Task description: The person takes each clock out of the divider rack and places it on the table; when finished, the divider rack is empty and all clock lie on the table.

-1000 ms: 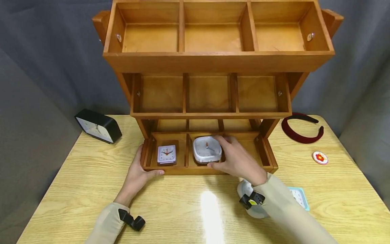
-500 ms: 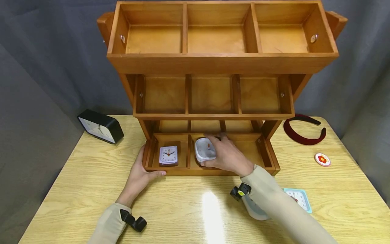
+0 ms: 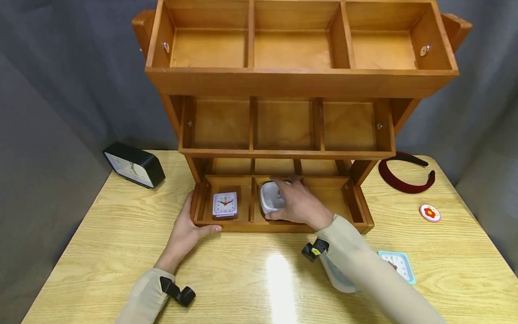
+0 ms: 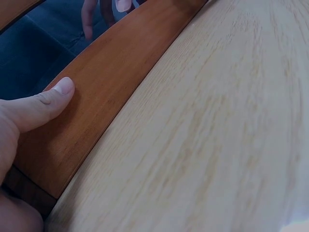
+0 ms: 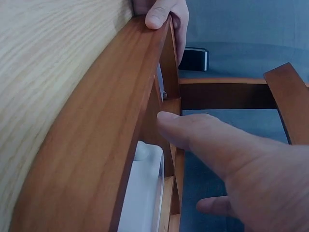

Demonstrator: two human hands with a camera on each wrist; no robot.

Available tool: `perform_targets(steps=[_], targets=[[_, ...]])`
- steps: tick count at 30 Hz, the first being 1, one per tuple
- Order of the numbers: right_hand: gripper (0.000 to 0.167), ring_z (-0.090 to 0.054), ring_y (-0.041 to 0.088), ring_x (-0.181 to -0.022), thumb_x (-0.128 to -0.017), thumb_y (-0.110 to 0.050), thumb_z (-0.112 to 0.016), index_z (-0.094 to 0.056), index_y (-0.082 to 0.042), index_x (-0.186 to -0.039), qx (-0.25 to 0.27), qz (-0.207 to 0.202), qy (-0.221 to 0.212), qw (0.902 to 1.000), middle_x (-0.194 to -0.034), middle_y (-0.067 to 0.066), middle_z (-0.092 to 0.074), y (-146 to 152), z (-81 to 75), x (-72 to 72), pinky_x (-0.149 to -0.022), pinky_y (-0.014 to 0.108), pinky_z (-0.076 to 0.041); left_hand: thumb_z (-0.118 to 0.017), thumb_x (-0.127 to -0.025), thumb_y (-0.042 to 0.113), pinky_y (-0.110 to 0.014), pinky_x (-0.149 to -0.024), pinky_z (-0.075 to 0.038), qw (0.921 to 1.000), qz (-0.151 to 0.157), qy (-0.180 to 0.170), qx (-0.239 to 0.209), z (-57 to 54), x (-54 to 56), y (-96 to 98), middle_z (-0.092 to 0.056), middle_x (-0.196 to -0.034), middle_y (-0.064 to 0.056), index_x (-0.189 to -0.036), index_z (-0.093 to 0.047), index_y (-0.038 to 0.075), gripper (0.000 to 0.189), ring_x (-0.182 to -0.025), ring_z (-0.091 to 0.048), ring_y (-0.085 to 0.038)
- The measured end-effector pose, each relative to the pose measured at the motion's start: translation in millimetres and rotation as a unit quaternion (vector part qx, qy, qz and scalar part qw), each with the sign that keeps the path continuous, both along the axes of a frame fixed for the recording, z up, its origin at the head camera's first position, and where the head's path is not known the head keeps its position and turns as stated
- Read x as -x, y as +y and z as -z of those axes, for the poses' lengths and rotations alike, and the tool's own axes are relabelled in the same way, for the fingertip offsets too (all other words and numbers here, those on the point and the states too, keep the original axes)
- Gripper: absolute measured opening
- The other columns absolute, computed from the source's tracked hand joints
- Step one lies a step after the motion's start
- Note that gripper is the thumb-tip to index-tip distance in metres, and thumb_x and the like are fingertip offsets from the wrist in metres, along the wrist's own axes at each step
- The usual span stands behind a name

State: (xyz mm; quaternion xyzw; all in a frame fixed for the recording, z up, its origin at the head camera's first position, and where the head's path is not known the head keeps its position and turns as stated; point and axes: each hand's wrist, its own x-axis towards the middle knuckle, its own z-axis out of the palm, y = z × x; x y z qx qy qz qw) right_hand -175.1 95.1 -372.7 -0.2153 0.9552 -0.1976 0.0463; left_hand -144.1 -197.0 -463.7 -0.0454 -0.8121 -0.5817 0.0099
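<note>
A white rounded-square clock [image 3: 269, 200] lies in the middle compartment of the wooden organizer's bottom tray [image 3: 263, 228]. Over its right part my right hand [image 3: 297, 202] hovers with thumb and fingers spread, hiding some of it. In the right wrist view the thumb stands apart from the white clock [image 5: 142, 193]. My left hand [image 3: 187, 231] grips the tray's front left corner. Its thumb lies along the front board [image 4: 111, 72] in the left wrist view, and the fingers are at the side. A small lilac clock [image 3: 224, 205] sits in the left compartment.
Two higher trays [image 3: 299, 83] overhang the bottom one. A black clock [image 3: 135, 165] stands at the left. To the right lie a dark red headband [image 3: 398, 182], a flower badge [image 3: 430, 213] and a teal-edged clock [image 3: 398, 265]. A pale grey object [image 3: 340, 279] is partly under the right sleeve.
The white clock has shifted left within the middle compartment with my right hand, and the thumb and fingers have loosened from it. My left hand keeps its grip on the tray corner.
</note>
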Motion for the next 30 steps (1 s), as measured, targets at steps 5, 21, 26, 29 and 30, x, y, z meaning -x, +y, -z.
perform_targets(steps=[5,21,26,29,30], targets=[[0.094,-0.051,0.040,-0.119,-0.074,-0.037,-0.083,-0.034,-0.009,-0.149,-0.009,0.012,-0.037,0.9992,-0.125,0.022,-0.058,-5,-0.8,5.9,-0.097,0.051,-0.048,-0.091,-0.063,0.015,-0.046,-0.116,-0.031,1.0000,-0.001,-0.001,-0.002,0.0,1.0,0.9,-0.032,-0.155,-0.008,-0.155,-0.015,0.021,0.119,-0.140,-0.037,-0.030],[0.103,-0.061,0.029,-0.106,-0.068,-0.042,-0.087,-0.032,-0.013,-0.150,-0.056,0.036,-0.095,0.9933,-0.121,0.015,-0.065,-18,7.0,19.1,-0.096,0.048,-0.051,-0.092,-0.063,0.016,-0.046,-0.116,-0.031,1.0000,0.001,0.000,-0.004,0.5,-1.9,-0.4,-0.032,-0.155,-0.007,-0.155,-0.016,0.022,0.119,-0.140,-0.037,-0.030],[0.102,-0.053,0.033,-0.118,-0.068,-0.038,-0.087,-0.033,-0.014,-0.150,-0.065,0.024,-0.117,0.9908,-0.132,0.014,-0.059,-20,9.8,25.5,-0.099,0.049,-0.048,-0.091,-0.063,0.015,-0.047,-0.116,-0.031,0.9999,0.004,0.007,-0.009,1.1,0.4,-1.4,-0.033,-0.155,-0.008,-0.154,-0.017,0.023,0.118,-0.139,-0.037,-0.030],[0.102,-0.049,0.035,-0.122,-0.068,-0.038,-0.088,-0.032,-0.018,-0.151,-0.070,0.033,-0.132,0.9882,-0.134,0.013,-0.057,-21,11.1,27.6,-0.098,0.049,-0.048,-0.091,-0.063,0.015,-0.046,-0.116,-0.031,0.9999,0.005,0.006,-0.009,1.2,0.6,-1.5,-0.032,-0.155,-0.007,-0.154,-0.016,0.024,0.118,-0.140,-0.037,-0.030],[0.102,-0.049,0.035,-0.121,-0.067,-0.038,-0.088,-0.031,-0.019,-0.151,-0.070,0.035,-0.136,0.9876,-0.135,0.013,-0.057,-21,11.5,28.1,-0.097,0.049,-0.049,-0.091,-0.063,0.015,-0.046,-0.116,-0.031,0.9999,0.006,0.006,-0.009,1.1,0.4,-1.5,-0.032,-0.155,-0.007,-0.154,-0.016,0.024,0.118,-0.140,-0.037,-0.030]])
